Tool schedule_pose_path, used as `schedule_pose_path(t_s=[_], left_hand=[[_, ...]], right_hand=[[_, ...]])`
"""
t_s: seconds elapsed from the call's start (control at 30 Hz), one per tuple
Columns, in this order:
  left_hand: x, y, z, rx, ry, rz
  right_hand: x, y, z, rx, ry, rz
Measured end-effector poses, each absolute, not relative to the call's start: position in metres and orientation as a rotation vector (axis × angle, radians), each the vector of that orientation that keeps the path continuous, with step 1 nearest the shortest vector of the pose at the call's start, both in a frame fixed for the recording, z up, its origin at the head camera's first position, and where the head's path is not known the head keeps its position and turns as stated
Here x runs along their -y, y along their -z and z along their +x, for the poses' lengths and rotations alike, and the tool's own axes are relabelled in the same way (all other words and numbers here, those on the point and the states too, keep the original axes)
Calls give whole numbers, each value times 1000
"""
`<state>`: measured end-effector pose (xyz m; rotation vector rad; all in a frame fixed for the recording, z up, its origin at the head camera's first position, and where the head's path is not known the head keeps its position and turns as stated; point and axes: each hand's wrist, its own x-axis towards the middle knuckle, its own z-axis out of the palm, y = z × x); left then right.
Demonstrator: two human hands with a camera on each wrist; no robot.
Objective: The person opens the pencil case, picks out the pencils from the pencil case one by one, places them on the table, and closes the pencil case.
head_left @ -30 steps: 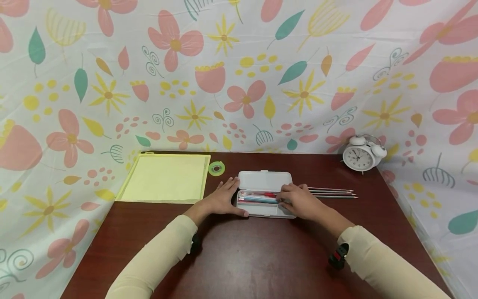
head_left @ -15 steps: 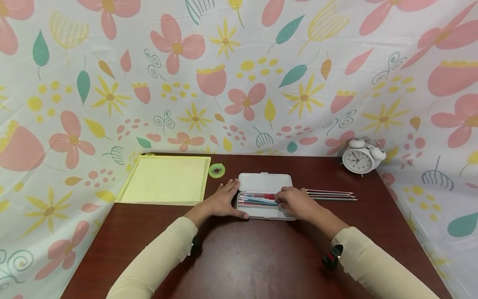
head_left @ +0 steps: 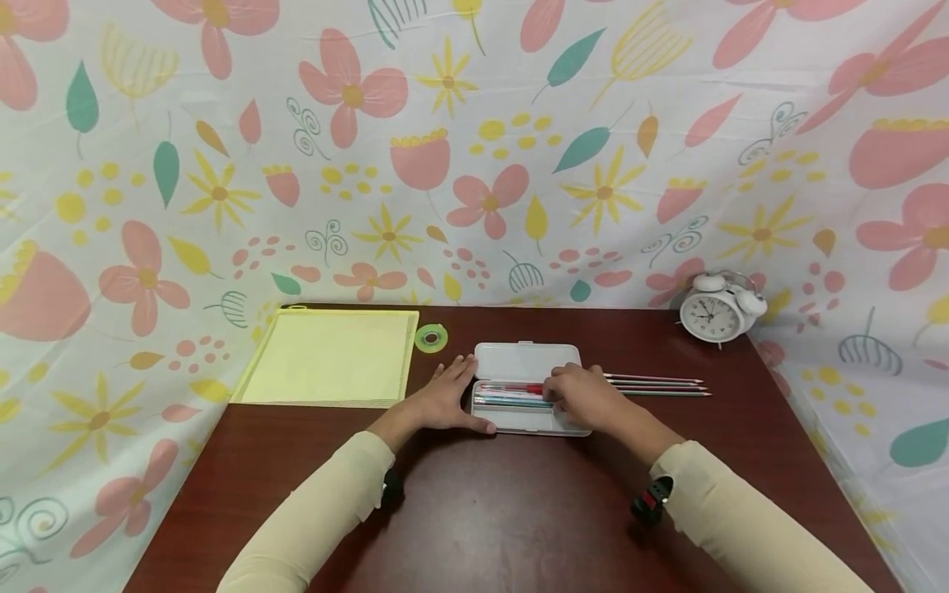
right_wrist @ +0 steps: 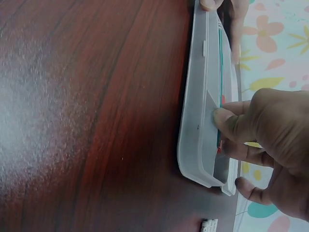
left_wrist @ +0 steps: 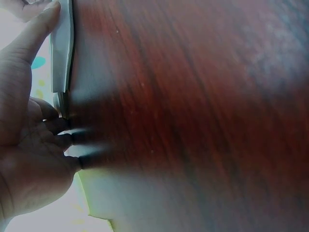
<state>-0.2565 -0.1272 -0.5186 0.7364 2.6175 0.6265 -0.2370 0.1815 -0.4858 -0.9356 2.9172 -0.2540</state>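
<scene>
A white pencil case [head_left: 530, 422] lies open on the table, its lid [head_left: 526, 361] folded back. Pencils and pens [head_left: 511, 399], some blue and some red, lie in its rear compartment. My left hand [head_left: 442, 399] rests against the case's left side, fingers extended and thumb at the front corner. At the other end, my right hand [head_left: 589, 399] reaches into the case. In the right wrist view, its thumb and forefinger pinch a teal pencil [right_wrist: 221, 72] by the inner divider. The right hand covers the pencils' right ends in the head view.
Several pencils [head_left: 656, 384] lie right of the case, points rightward. A white alarm clock [head_left: 712, 318] stands at the back right. A yellow zip folder [head_left: 334, 358] and a green tape roll [head_left: 431, 338] lie to the left. Patterned cloth hangs behind the table [head_left: 474, 511].
My right hand has shifted slightly left within the case. The blue pencils, slanted half a second ago, now lie level along the compartment. My left hand has stayed in place.
</scene>
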Motion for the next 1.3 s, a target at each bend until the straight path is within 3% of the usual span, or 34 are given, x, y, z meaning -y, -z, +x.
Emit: schedule_pose_path(t_s=[0.53, 1.3], left_hand=[[127, 514, -261, -2612, -603, 744], [126, 515, -258, -2596, -607, 741]], right_hand=[[-188, 488, -236, -2915, 290, -959], [-196, 489, -233, -2952, 380, -1197]])
